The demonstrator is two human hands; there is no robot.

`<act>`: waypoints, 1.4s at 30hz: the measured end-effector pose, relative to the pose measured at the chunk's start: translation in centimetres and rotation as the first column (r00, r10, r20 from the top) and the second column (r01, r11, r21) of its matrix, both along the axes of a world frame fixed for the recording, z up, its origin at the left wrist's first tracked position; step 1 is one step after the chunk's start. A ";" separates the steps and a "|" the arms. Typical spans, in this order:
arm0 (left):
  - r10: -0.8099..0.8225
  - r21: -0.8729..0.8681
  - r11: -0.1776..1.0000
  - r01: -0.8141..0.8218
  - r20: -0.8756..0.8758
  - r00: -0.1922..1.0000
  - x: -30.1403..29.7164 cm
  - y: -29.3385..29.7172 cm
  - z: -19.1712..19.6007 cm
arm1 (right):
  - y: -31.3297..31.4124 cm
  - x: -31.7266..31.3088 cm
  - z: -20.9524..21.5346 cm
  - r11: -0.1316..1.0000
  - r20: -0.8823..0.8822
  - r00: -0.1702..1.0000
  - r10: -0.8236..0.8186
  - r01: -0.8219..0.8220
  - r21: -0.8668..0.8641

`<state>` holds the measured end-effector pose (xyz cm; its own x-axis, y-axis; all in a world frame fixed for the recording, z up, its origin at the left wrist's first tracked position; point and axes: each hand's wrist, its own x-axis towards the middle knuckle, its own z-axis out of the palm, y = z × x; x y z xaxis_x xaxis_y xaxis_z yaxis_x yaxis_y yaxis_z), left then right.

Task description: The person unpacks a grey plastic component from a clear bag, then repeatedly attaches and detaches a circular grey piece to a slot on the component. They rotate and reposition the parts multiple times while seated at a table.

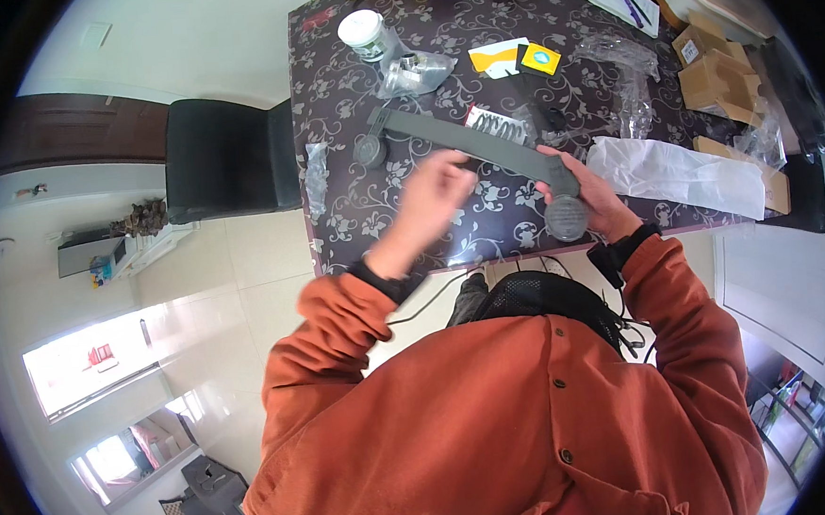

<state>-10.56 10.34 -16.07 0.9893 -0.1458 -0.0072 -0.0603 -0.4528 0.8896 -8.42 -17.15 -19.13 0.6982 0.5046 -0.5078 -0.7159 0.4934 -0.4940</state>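
Observation:
My right hand grips the right end of a long dark grey bar with a round disc at each end. Its thumb lies on top, by the ribbed right disc. The bar slants over the table, its left end farther from me. Just in front of the bar's middle is my left hand, fingers curled together and slightly blurred; whatever they may hold is hidden. Behind the bar lies a pack of black coil-like parts. A clear plastic bag with small parts sits beyond the bar's left half.
The dark floral table carries a white lidded tub, a yellow-and-black packet, a white plastic sleeve and open cardboard boxes. Pens rest on a notepad at the far right. A black chair stands left.

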 end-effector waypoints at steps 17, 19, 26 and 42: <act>0.006 0.346 0.937 -0.049 0.124 0.992 -4.5 -7.4 1.0 | 6.5 -0.4 1.0 0.971 -0.004 0.990 -0.140 0.138 0.195; 0.023 0.303 0.950 -0.080 0.188 0.982 -4.6 -7.1 1.1 | 6.9 -0.4 1.4 0.979 0.001 0.990 -0.143 0.141 0.147; -0.028 0.143 0.990 -0.019 0.320 0.947 -2.5 -6.6 1.0 | 7.4 0.6 2.6 0.983 0.035 0.982 -0.184 0.184 -0.012; -0.091 0.014 0.996 0.090 0.263 0.960 0.2 -4.5 0.0 | 8.5 2.7 2.4 0.947 0.002 0.964 -0.266 0.261 -0.189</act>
